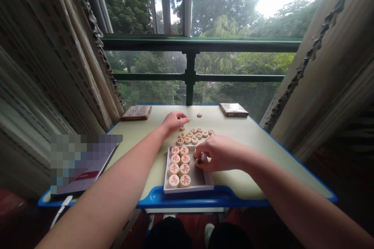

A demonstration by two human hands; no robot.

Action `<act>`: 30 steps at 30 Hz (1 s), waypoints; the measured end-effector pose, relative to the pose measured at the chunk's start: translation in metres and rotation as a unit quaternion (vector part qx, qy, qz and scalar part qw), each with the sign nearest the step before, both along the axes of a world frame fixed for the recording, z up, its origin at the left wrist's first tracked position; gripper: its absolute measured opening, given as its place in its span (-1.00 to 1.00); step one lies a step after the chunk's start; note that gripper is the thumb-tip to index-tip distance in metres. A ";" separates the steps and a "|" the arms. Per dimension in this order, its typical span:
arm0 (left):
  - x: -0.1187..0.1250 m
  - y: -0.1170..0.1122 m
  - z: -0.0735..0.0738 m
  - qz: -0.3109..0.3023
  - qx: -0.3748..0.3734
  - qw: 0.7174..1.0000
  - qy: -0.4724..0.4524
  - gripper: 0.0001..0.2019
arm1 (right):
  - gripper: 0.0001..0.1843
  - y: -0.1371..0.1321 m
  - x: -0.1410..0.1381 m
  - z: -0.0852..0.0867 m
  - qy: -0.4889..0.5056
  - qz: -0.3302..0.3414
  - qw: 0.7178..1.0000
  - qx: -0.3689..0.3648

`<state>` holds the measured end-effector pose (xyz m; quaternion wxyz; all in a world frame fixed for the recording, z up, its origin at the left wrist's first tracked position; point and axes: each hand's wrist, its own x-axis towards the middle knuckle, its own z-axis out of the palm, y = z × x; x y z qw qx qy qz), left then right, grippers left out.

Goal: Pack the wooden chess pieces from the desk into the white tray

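Observation:
A shallow white box (210,181) sits at the table's near edge. Two columns of xiangqi pieces with red characters (184,169) fill its left side. My right hand (222,155) reaches into the box's right half, thumb and fingers closed on a xiangqi piece (199,163) that they partly cover. Another piece shows just beyond it, also partly hidden by the fingers. My left hand (175,121) is stretched over the table behind the box, fingers extended, with a loose piece (182,128) close beneath. Several pieces with dark characters (187,139) lie in a cluster between the hands.
A lone piece (199,115) lies farther back on the table (257,179). Flat boxes stand at the far left (136,112) and far right (233,109) corners. A blurred-out device (84,167) with a white cable (62,208) is at the left edge. Curtains flank the window.

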<state>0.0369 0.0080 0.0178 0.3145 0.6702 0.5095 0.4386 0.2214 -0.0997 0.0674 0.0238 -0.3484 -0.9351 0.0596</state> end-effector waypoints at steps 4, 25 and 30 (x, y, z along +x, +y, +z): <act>-0.001 -0.002 0.002 0.019 0.024 0.999 0.041 -0.75 | -0.84 0.001 0.000 -0.002 0.000 0.001 1.000 0.004; -0.001 -0.004 0.002 0.011 0.081 0.983 0.167 -0.77 | -0.82 0.014 0.005 0.000 0.015 -0.035 0.999 0.029; -0.002 -0.004 0.003 0.028 0.095 0.976 0.196 -0.79 | -0.82 0.017 0.006 -0.001 0.035 -0.028 0.998 0.043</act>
